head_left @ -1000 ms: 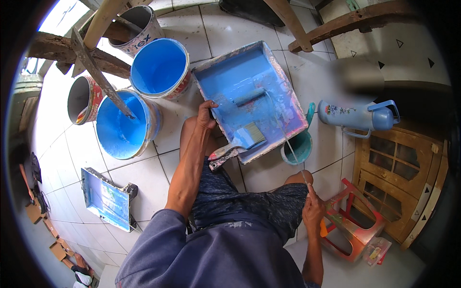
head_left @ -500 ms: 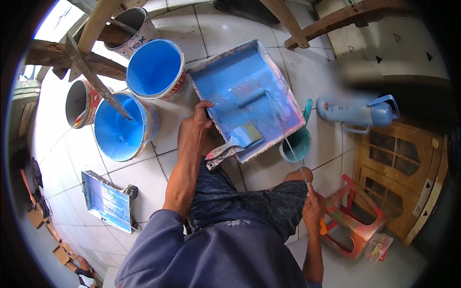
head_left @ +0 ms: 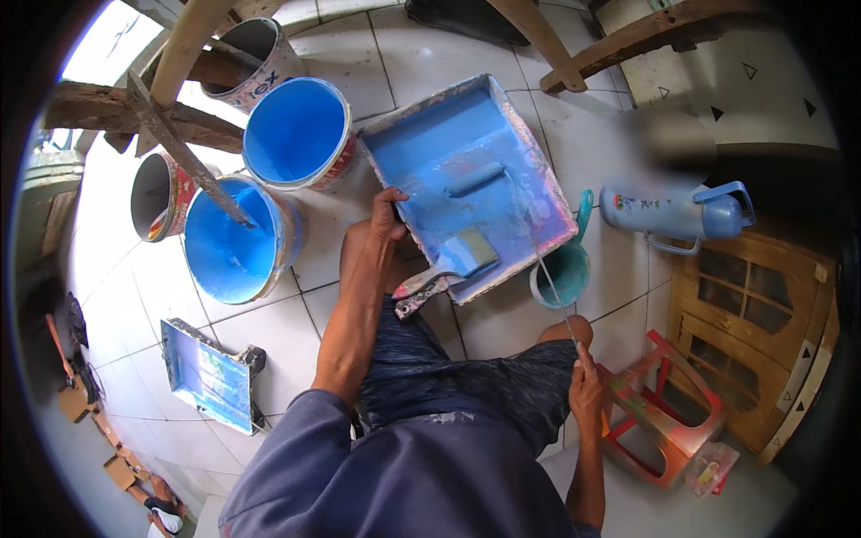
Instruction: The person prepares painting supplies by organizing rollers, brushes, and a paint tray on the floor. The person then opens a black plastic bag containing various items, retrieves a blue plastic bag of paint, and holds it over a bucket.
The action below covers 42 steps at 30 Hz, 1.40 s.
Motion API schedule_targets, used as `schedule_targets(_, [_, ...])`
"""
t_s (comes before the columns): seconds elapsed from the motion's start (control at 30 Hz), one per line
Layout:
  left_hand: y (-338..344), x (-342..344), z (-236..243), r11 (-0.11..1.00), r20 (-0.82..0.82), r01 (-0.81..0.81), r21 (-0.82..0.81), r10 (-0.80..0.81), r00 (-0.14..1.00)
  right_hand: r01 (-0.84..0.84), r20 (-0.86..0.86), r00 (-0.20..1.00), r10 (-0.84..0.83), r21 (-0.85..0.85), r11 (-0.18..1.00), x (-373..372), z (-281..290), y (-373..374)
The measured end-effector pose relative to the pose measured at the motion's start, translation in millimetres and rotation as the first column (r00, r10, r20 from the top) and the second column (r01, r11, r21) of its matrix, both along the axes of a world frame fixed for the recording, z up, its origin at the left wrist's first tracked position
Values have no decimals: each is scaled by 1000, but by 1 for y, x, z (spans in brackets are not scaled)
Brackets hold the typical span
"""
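Note:
A large paint tray, coated with wet blue paint and pinkish along its right side, is tilted in front of me. My left hand is closed on its left edge, thumb over the rim. My right hand grips the handle end of a long-rodded paint roller, beside my right knee. The roller's blue sleeve lies on the tray's painted floor. A wide paintbrush with pale bristles rests across the tray's near left corner, its stained handle sticking out over my lap.
Blue-coated buckets stand at left, a wooden stick leaning into the nearer one. A smaller paint tray lies at lower left. Right of me are a teal dipper, a blue flask, a red stool and a wooden cabinet.
The whole view has shifted slightly to the right. Both hands keep their grips, and the roller lies at nearly the same spot in the tray.

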<state>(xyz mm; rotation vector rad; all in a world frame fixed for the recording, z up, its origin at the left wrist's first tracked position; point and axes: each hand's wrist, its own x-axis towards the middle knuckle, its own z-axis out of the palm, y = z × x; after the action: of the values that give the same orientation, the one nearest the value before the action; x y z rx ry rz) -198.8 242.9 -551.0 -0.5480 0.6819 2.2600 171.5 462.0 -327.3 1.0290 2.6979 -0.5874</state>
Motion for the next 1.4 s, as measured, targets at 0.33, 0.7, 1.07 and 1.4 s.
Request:
schedule_targets(0.33, [10,-10,-1,999,49,42,-27,-41,998,75,-11,997,-76,-50,996,-15,-1,18])
schedule_targets(0.7, [24,-49,-18,999,1,-22,47,22,1000,33,-67,997,-43,-141,989,-44,-23,47])
schedule_targets(1.07, [36,-68,-47,998,-13,-24,-62,23,1000,54,-164,983,-76,-137,989,-58,-74,93])
schedule_targets(1.4, [42,-66,-50,994,15,-50,-96,52,999,80,-95,990,-100,-190,979,-67,-59,99])
